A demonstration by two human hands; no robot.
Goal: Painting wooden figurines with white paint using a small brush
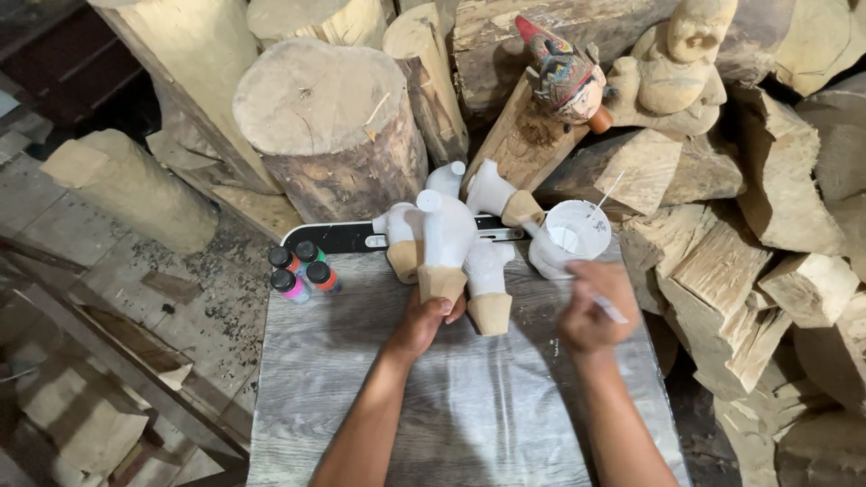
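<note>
We see our left hand (424, 317) closed around the bare wooden base of a white-coated carved piece (445, 239), holding it upright over the grey table (469, 406); our fingers wrap the base, so its lower edge is hidden. Our right hand (591, 311) is pinched shut on a thin brush (612, 311), of which only a short pale length shows past the knuckles; we cannot make out its tip. Just beyond that hand sits a white cup (577, 233) with a stick leaning in it, and what it contains is hard to tell.

Three more white pieces lie around the held one: one (397, 239) touching it on the left, one (487, 289) just beside it on the right, and one (501, 197) behind, leaning toward the cup. A fourth white knob (446, 176) peeks out behind and is mostly covered. Four small paint bottles (302, 269) stand together at the table's far left corner. A dark flat object (338, 236) lies along the far edge, partly hidden by the pieces.

Behind stand a big log (329, 126), a painted head (564, 77) and an unpainted figure (677, 72) whose top is cut off by the frame. Split wood (767, 234) piles up on the right.
</note>
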